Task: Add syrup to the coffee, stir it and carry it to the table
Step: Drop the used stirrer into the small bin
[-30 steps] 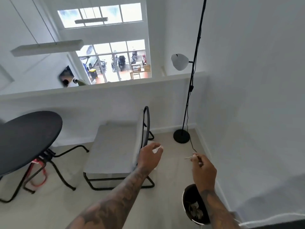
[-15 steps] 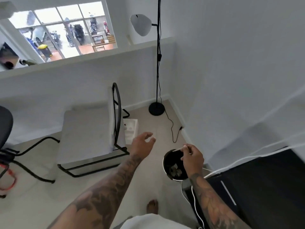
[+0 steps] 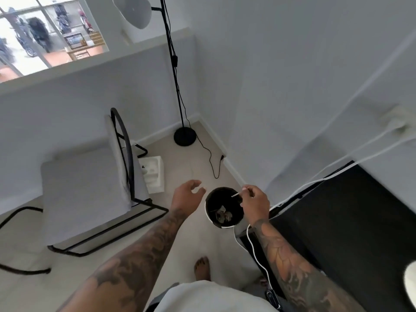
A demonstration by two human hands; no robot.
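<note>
Over the open mouth of the bin [image 3: 224, 208], the right hand [image 3: 255, 203] hangs with its fingers [image 3: 248, 192] pinching a thin pale stirring stick [image 3: 237, 194]; thumb and forefinger press together on one end, the free end pointing left across the bin's opening. Remaining fingers curl in behind the pinch.

Left hand [image 3: 186, 197] just beside the bin's left rim, not touching it. Fingers spread and loosely bent, palm turned inward, holding nothing.

Bin: small, round, dark inside with a white rim, standing on the pale floor [image 3: 184, 239]. Crumpled scraps [image 3: 222, 216] lie at its bottom.

Both forearms tattooed, reaching forward from a white shirt [image 3: 211, 297]. One bare foot [image 3: 202, 267] on the floor, below the bin.

Right of the bin, touching or very nearly so: corner of a black desk [image 3: 351, 226]. White cables [image 3: 254, 251] trail off its edge and run up along the wall. Coffee cup not to be made out anywhere from this angle; a pale rounded edge at the far lower right is too cropped to identify.

Left: grey cushioned chair [image 3: 83, 190] on a black tube frame, a white moulded tray [image 3: 154, 174] on the floor behind it. Corner: black floor lamp [image 3: 177, 91] with white shade, round base, cord snaking to the wall. Upper left: window [image 3: 47, 34] showing parked motorbikes outside.
</note>
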